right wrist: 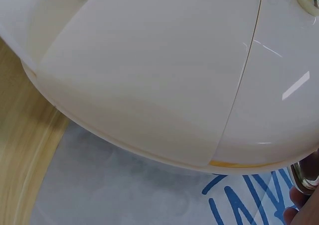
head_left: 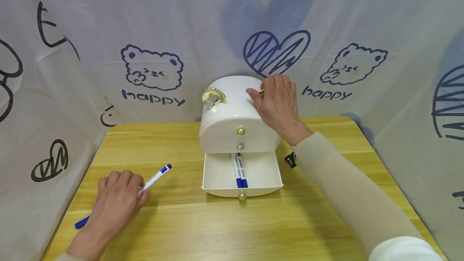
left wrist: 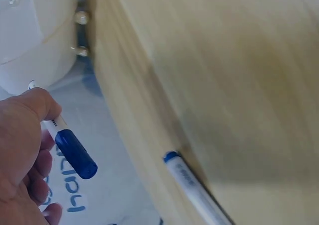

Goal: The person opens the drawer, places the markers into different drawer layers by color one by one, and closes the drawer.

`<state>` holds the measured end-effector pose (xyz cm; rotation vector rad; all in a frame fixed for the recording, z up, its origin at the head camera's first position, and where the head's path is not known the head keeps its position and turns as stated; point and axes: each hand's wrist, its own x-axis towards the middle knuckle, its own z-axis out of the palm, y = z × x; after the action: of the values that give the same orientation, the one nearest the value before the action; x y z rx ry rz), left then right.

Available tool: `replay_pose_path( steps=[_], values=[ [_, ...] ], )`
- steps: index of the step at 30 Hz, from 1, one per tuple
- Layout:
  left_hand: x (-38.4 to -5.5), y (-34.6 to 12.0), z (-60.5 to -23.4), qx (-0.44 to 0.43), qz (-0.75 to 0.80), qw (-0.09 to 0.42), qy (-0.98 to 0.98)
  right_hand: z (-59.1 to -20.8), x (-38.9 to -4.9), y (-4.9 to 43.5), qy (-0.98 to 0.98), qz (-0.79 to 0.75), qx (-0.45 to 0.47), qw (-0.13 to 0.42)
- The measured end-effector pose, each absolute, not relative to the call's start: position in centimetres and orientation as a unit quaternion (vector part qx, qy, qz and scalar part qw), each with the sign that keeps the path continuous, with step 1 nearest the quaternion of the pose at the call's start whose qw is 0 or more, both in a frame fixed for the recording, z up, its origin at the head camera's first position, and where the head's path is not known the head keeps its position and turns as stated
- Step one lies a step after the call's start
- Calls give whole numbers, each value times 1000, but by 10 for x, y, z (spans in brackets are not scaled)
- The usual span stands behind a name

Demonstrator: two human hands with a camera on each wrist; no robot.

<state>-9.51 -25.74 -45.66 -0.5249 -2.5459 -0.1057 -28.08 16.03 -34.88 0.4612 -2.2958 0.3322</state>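
My left hand (head_left: 117,196) pinches a white marker (head_left: 155,179) between thumb and fingers, its blue cap (left wrist: 76,154) angled downward in the left wrist view. Another marker (left wrist: 194,192) lies on the table beneath; only its blue end (head_left: 81,222) shows beside my wrist in the head view. A white rounded storage box (head_left: 241,108) stands at the back, with its bottom drawer (head_left: 261,172) pulled out. Two markers (head_left: 239,172) with blue caps lie side by side in that drawer. My right hand (head_left: 278,102) grips the shiny metal handle (right wrist: 304,175) on the box's right side, mostly hidden by the fingers.
A gold-coloured fitting (head_left: 214,98) sits on the box's left side. Round knobs (head_left: 241,131) line its front. Beside the drawer, a small black item (head_left: 291,160) is partly covered by my right sleeve. The wooden table (head_left: 232,228) is bordered by a printed cloth (head_left: 203,23).
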Motion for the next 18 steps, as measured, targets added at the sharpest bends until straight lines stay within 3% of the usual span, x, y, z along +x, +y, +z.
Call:
replay_pose_path(
  steps=[18],
  values=[
    [-102,-212,-417,-164,-51,165,-971,-348,-280,160,-904,133,178,366]
  ],
)
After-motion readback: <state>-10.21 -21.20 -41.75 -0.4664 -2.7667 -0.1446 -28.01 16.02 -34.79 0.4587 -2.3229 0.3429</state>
